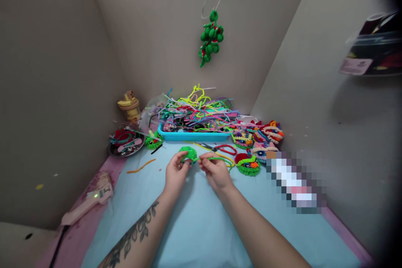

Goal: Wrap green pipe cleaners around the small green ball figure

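My left hand (178,168) is closed around a small green figure of coiled pipe cleaner (189,153), held above the blue table cover. Beside it my right hand (215,171) pinches a green pipe cleaner (220,159), whose loose length loops off to the right. Its near end meets the green figure close to my left fingers; whether it is joined there I cannot tell. Just beyond my right hand lie scissors (226,149) with red and yellow handles. A finished-looking green and red pipe cleaner bird (248,164) rests to the right.
A blue tray (196,136) heaped with colourful pipe cleaners stands at the back. Several pipe cleaner figures (272,133) lie at right. At left are a metal bowl (125,150), an orange pipe cleaner (141,166) and a pink glue gun (89,205). Green figures (212,35) hang on the back wall.
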Demonstrator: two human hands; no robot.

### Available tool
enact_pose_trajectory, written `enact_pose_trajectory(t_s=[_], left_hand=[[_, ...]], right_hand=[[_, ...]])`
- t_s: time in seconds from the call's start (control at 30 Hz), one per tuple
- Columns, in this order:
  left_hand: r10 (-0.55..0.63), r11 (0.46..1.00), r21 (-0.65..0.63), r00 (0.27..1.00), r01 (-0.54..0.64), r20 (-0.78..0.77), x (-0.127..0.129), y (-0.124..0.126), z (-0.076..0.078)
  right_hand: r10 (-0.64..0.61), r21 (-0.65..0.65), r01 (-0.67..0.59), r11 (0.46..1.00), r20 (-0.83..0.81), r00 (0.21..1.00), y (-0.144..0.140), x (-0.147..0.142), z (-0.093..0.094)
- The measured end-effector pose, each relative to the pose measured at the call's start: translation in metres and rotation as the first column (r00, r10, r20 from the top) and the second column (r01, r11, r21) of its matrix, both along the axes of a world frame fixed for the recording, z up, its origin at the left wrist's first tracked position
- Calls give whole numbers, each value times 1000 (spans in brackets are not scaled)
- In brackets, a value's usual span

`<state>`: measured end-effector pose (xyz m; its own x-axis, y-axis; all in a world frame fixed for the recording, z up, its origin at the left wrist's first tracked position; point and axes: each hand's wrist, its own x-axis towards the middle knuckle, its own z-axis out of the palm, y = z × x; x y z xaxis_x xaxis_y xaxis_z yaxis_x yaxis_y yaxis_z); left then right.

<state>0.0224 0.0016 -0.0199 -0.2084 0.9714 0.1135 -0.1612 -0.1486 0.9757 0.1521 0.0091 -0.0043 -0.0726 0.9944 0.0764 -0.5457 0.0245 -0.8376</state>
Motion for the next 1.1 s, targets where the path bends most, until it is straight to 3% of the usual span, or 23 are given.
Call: enact_pose_trajectory(t_s=[0.1, 0.17, 0.3, 0.43, 0.53, 0.73, 0.9, 1.1], left_hand=[[27, 999, -42, 992, -22, 121, -3, 1, 5], [5, 999, -52, 985, 4, 173, -3, 0, 8], [-27, 997, -58, 972, 42, 235, -2, -3, 11], [33, 999, -48, 965, -21, 260, -2, -3, 10], [12, 999, -41, 963, -1, 268, -1, -3, 8], [-102, 991, -58, 955, 123, 278, 3, -8, 12], [-151, 983, -76, 971, 167, 183, -2, -6, 9], [-56, 987, -137, 982, 81, 178, -6, 1, -1]], right_hand=[[-75, -98, 60, 993, -156, 985, 6, 10, 2], [-106, -100, 92, 991, -143, 984, 8, 12, 2], [-152, 54, 145, 988, 142, 978, 5, 1, -4], [-296, 206, 224, 953, 448, 844, -4, -16, -12], [-363, 341, 195, 920, 550, 753, -9, -21, -10], [-433, 472, 155, 868, 565, 703, -7, -11, -5], [-354, 474, 44, 879, 590, 726, -6, -8, -5], [-394, 430, 138, 892, 592, 703, -7, -5, -3]])
